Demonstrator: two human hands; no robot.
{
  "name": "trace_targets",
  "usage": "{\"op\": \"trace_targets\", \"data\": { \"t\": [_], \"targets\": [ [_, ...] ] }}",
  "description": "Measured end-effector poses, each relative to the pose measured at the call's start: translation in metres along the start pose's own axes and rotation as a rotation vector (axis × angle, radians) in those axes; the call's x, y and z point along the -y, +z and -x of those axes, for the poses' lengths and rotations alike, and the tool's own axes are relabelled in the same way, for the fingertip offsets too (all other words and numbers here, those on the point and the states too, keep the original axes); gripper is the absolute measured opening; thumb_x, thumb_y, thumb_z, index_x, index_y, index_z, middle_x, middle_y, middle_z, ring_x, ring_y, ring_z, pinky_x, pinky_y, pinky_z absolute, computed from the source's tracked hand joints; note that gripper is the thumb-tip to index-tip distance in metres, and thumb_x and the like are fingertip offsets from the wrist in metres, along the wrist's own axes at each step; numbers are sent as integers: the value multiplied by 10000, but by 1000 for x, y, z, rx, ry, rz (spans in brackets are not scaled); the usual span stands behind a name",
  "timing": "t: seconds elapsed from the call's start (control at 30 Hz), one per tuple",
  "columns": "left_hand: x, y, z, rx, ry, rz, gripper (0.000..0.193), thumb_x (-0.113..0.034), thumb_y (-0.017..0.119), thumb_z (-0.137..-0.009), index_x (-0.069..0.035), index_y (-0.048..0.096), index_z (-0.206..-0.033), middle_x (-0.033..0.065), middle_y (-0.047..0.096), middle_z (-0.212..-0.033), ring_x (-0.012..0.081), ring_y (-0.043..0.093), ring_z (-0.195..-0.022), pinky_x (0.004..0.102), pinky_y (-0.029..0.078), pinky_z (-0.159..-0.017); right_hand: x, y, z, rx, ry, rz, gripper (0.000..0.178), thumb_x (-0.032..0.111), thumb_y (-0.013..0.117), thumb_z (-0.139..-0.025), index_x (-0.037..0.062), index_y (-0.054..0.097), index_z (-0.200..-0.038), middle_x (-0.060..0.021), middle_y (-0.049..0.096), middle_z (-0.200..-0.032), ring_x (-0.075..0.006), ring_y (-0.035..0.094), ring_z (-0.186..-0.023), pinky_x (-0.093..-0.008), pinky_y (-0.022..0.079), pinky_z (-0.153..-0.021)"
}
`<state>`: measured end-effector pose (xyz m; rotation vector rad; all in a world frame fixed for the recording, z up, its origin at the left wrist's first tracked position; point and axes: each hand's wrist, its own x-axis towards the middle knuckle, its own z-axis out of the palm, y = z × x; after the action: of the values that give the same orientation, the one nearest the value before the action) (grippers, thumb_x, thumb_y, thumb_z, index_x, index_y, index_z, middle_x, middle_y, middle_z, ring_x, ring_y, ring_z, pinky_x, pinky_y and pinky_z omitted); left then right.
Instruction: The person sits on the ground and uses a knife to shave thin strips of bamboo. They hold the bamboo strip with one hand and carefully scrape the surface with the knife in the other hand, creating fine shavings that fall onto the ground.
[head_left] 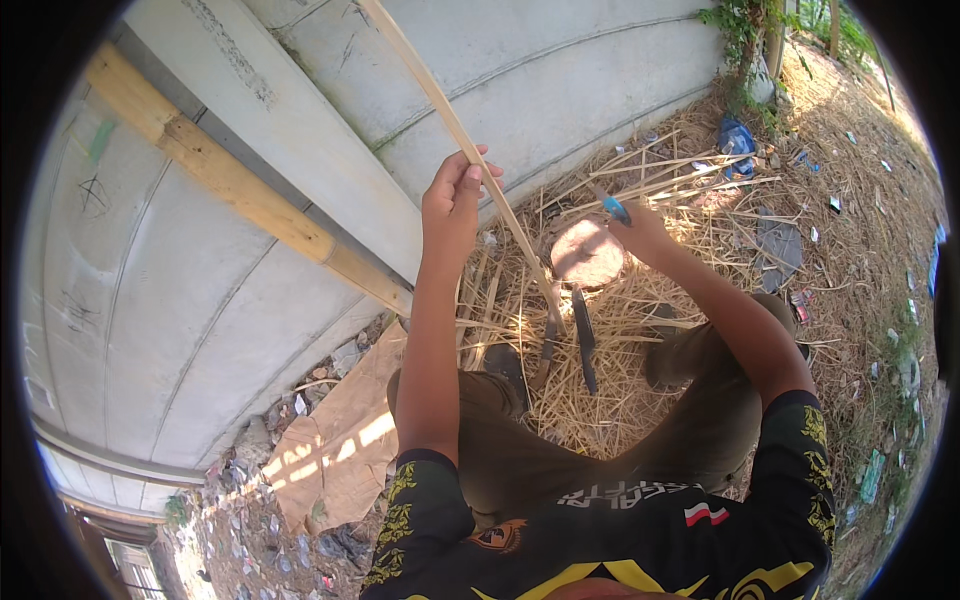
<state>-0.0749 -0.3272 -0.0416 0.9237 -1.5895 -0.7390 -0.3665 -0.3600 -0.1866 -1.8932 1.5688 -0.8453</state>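
My left hand [460,192] is closed round a long pale bamboo strip [436,92]. The strip slants from the top of the view down past the hand to the straw between my feet. In my right hand [642,234] is a blue-handled tool [616,208]; too little of its working end shows to name its kind. That hand is just above and right of a round wooden block [586,256]. On the straw below the block lie a dark long blade [584,345] and a second, browner blade [546,352], close to the strip's lower end.
Bamboo strips [655,178] and shavings cover the ground around the block. A concrete wall [560,60] runs along the left and far side, with a thick bamboo pole [240,200] leaning there. Brown cardboard [335,430] lies left of my leg; blue plastic [736,142] lies far right.
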Motion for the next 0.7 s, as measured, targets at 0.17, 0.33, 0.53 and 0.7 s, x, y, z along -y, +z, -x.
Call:
{"op": "trace_targets", "data": {
  "t": [0.17,0.33,0.53,0.7],
  "targets": [
    [-57,44,31,117,-21,185,318,-188,572,-1031,23,607,-1267,84,713,-1012,164,689,-884,281,552,-772,133,-71,66,42,10,-1197,365,365,757,-894,26,659,-990,12,565,-732,-44,462,-548,-222,359,-484],
    [-42,109,53,250,-127,338,253,-163,582,-1023,25,635,-1183,80,710,-971,142,679,-861,288,554,-804,135,-70,76,-54,-9,-1033,331,321,806,-859,19,686,-921,24,568,-652,-46,465,-515,-215,351,-461],
    [3,132,90,367,-90,216,660,-225,692,-944,-17,340,-1463,181,537,-1371,271,619,-1151,388,535,-935,87,-65,53,-79,149,-1121,250,246,790,-882,32,662,-888,29,510,-615,-68,456,-497,-242,375,-458],
    [34,109,146,517,-410,-214,731,-424,747,-889,-8,439,-1406,197,636,-1202,256,649,-1096,427,509,-940,45,-84,25,-235,161,-1549,204,195,760,-901,21,655,-902,39,437,-624,-80,425,-520,-255,374,-477]
  ]
}}
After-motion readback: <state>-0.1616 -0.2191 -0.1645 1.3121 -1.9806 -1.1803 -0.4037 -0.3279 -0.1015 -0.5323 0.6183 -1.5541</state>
